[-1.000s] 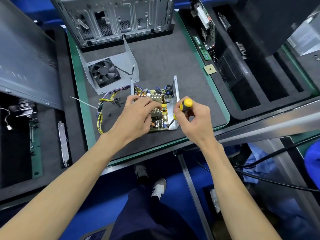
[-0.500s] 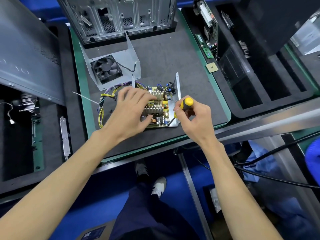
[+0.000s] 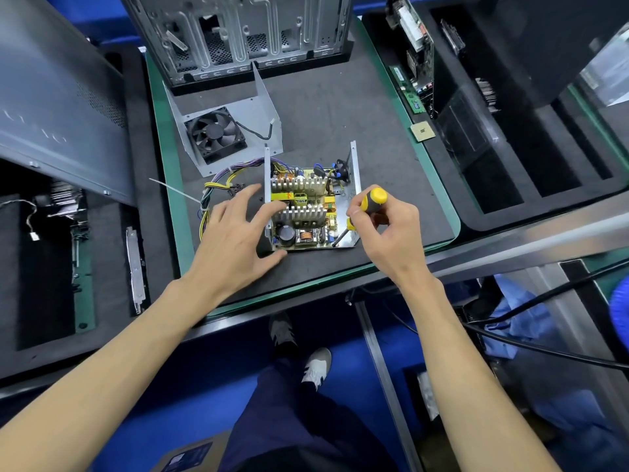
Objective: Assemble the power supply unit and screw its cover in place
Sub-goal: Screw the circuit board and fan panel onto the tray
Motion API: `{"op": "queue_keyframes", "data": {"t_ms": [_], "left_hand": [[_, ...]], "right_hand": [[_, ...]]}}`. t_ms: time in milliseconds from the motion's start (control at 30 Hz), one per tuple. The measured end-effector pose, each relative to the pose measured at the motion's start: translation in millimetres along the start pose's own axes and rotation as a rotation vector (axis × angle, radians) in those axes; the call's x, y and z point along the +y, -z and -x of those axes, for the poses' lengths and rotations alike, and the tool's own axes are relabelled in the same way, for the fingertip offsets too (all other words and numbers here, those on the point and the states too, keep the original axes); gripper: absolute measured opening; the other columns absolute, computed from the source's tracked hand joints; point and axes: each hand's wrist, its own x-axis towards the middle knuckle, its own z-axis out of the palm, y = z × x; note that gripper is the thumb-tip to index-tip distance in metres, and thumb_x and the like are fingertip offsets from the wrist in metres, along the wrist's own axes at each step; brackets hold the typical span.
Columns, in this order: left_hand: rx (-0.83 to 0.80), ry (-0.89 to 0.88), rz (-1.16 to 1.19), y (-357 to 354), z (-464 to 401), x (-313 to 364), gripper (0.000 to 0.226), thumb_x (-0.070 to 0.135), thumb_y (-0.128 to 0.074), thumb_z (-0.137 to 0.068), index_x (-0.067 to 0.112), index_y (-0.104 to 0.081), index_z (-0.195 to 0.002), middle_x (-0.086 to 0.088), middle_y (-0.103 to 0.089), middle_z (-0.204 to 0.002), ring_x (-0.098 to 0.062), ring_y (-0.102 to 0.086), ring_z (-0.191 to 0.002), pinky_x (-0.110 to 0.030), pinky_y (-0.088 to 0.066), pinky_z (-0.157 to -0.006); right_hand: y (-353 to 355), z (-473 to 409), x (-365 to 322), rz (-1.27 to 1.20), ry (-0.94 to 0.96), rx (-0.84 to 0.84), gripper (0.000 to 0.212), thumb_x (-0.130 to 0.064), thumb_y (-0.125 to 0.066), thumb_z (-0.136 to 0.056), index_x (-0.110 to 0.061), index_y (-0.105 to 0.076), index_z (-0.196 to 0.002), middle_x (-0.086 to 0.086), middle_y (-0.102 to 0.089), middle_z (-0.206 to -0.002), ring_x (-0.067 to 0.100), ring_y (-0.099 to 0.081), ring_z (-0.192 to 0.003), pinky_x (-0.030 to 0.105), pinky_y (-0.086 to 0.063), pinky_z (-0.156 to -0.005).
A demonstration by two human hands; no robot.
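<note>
Right hand [image 3: 391, 229] grips screwdriver [image 3: 366, 207] in power supply [image 3: 306, 209], left hand [image 3: 238, 236] spread beside it

This is a computer assembly or repair workshop. The table [image 3: 343, 107] carries a dark mat edged in green, and at its far edge stands a bare metal computer case [image 3: 245, 32]. Just in front of the case lies a metal cover with a cooling fan [image 3: 218, 134]. Right of the case, foam trays [image 3: 531, 172] hold circuit boards [image 3: 413, 35], what looks like a memory stick, and a processor chip [image 3: 422, 132]. Left of it leans a grey side panel [image 3: 58, 107].
</note>
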Motion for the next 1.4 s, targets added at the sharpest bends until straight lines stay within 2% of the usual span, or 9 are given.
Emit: {"op": "queue_keyframes", "data": {"t_ms": [100,233,367,500,733,933,1133,1300,1400], "left_hand": [[0.028,0.002,-0.010,2,-7,7,0.063,0.045,-0.080,-0.077,0.023,-0.053,-0.130,-0.013,-0.052,-0.136,-0.040,-0.059,-0.106,-0.047,-0.045,-0.098],[0.026,0.024,-0.010,4,-10,14,0.063,0.043,-0.084,-0.074,0.018,-0.058,-0.126,-0.011,-0.061,-0.126,-0.037,-0.064,-0.081,-0.041,-0.053,-0.071],[0.001,0.016,0.036,4,-10,14,0.059,0.038,-0.082,-0.079,0.013,-0.057,-0.127,-0.009,-0.060,-0.130,-0.036,-0.067,-0.079,-0.037,-0.048,-0.059],[-0.009,0.028,0.083,3,-9,17,0.057,0.030,-0.082,-0.081,0.009,-0.056,-0.128,-0.011,-0.059,-0.137,-0.037,-0.068,-0.077,-0.041,-0.052,-0.059],[-0.066,0.065,0.094,5,-9,21,0.056,0.028,-0.076,-0.087,0.007,-0.050,-0.132,-0.011,-0.056,-0.139,-0.037,-0.064,-0.069,-0.045,-0.054,-0.063],[-0.099,0.101,0.110,11,-12,22,0.055,0.029,-0.073,-0.089,0.008,-0.047,-0.133,-0.012,-0.056,-0.138,-0.038,-0.065,-0.078,-0.050,-0.054,-0.072],[-0.120,0.117,0.119,9,-12,26,0.052,0.025,-0.072,-0.090,0.008,-0.046,-0.131,-0.011,-0.052,-0.139,-0.035,-0.062,-0.072,-0.045,-0.051,-0.069],[-0.118,0.124,0.123,7,-13,24,0.052,0.025,-0.072,-0.090,0.009,-0.045,-0.132,-0.012,-0.052,-0.140,-0.024,-0.043,-0.063,-0.041,-0.044,-0.066],[-0.120,0.122,0.124,8,-12,23,0.052,0.026,-0.071,-0.091,0.010,-0.045,-0.133,-0.011,-0.054,-0.138,-0.028,-0.049,-0.064,-0.043,-0.046,-0.069]], "right_hand": [[0,0,0,-0.002,0.000,-0.003,0.023,-0.027,-0.057,-0.097,-0.010,-0.060,-0.081,0.018,-0.056,-0.069,0.035,-0.050,-0.061,0.051,-0.044,-0.057],[0,-1,0,0.001,0.000,-0.002,0.025,-0.028,-0.057,-0.098,-0.008,-0.060,-0.082,0.016,-0.057,-0.069,0.034,-0.051,-0.062,0.050,-0.045,-0.057],[0,-2,1,0.006,0.000,-0.002,0.026,-0.028,-0.057,-0.098,-0.007,-0.061,-0.083,0.017,-0.058,-0.070,0.035,-0.053,-0.062,0.049,-0.046,-0.057],[1,-2,1,0.034,0.018,-0.004,0.026,-0.028,-0.057,-0.098,-0.008,-0.062,-0.083,0.015,-0.058,-0.068,0.032,-0.052,-0.061,0.047,-0.045,-0.057],[0,-2,1,0.046,0.042,-0.003,0.025,-0.027,-0.056,-0.098,-0.008,-0.059,-0.082,0.014,-0.056,-0.065,0.030,-0.050,-0.060,0.044,-0.043,-0.055],[-2,-2,2,0.055,0.044,-0.002,0.027,-0.026,-0.057,-0.099,-0.006,-0.058,-0.081,0.014,-0.053,-0.064,0.028,-0.047,-0.059,0.041,-0.042,-0.054],[0,-1,2,0.064,0.052,-0.008,0.025,-0.026,-0.057,-0.100,-0.009,-0.057,-0.082,0.013,-0.054,-0.065,0.024,-0.045,-0.058,0.036,-0.041,-0.053],[-1,-1,3,0.079,0.069,-0.029,0.025,-0.026,-0.058,-0.100,-0.008,-0.058,-0.083,0.011,-0.052,-0.065,0.024,-0.046,-0.059,0.037,-0.043,-0.054],[-2,0,3,0.082,0.071,-0.027,0.025,-0.027,-0.057,-0.100,-0.009,-0.059,-0.084,0.011,-0.053,-0.065,0.024,-0.047,-0.059,0.037,-0.044,-0.054]]}}
